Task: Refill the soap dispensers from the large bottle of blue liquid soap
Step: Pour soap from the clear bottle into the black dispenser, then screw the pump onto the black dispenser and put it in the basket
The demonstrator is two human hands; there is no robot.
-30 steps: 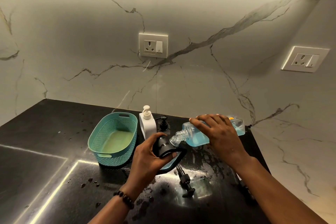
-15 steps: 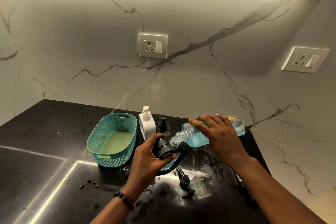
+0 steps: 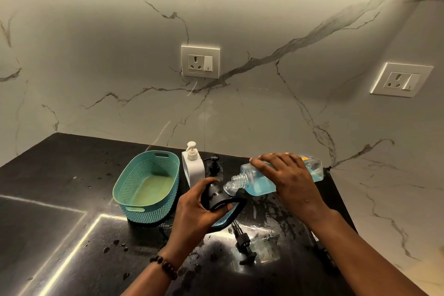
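My right hand [image 3: 289,180] grips the clear large bottle [image 3: 258,181] of blue soap, tipped on its side, its threaded mouth against the opening of a black dispenser [image 3: 216,196]. My left hand [image 3: 194,209] holds that black dispenser tilted, and blue soap shows in its lower part. A black pump head with its tube [image 3: 243,240] lies on the counter in front of it. Behind stand a white dispenser [image 3: 193,167] with its pump on and a second black dispenser [image 3: 213,166].
A teal perforated basket [image 3: 134,182] sits to the left on the black counter [image 3: 60,175]. The counter is wet and spotted with drops around the hands. Marble walls with two sockets close off the back and right.
The view has shifted slightly. Both hands keep the same hold, with the bottle's mouth still at the black dispenser's opening.
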